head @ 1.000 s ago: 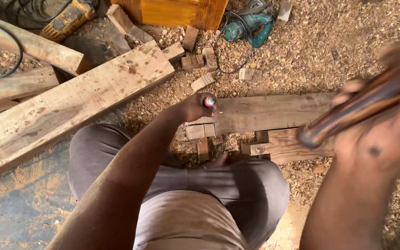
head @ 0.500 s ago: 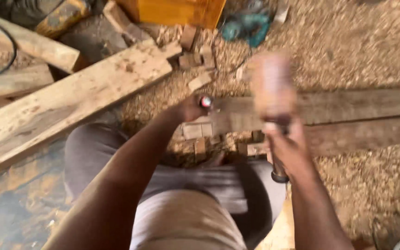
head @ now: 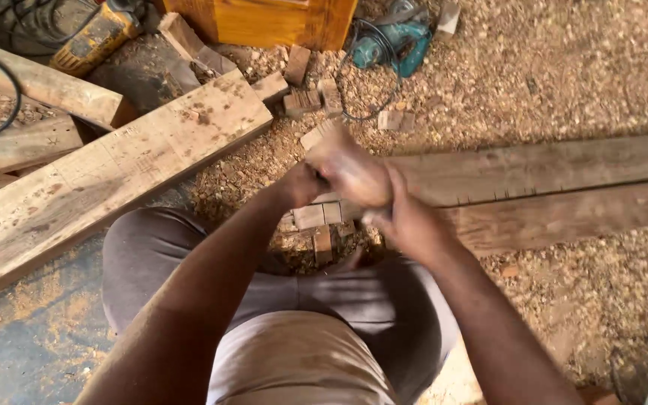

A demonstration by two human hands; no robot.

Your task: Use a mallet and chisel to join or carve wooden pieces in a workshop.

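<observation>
Looking down from the head view: right hand (head: 403, 217) is wrapped round a blurred mallet (head: 346, 169); left hand (head: 303, 184) is by the plank (head: 549, 176) end, fingers hidden, so grip unclear. Best keep strikes square and fingers clear.

Both arms extended forward; left hand (head: 305, 182) closed grip; right hand (head: 406, 221) blurred, seemingly fisted beside it.
</observation>
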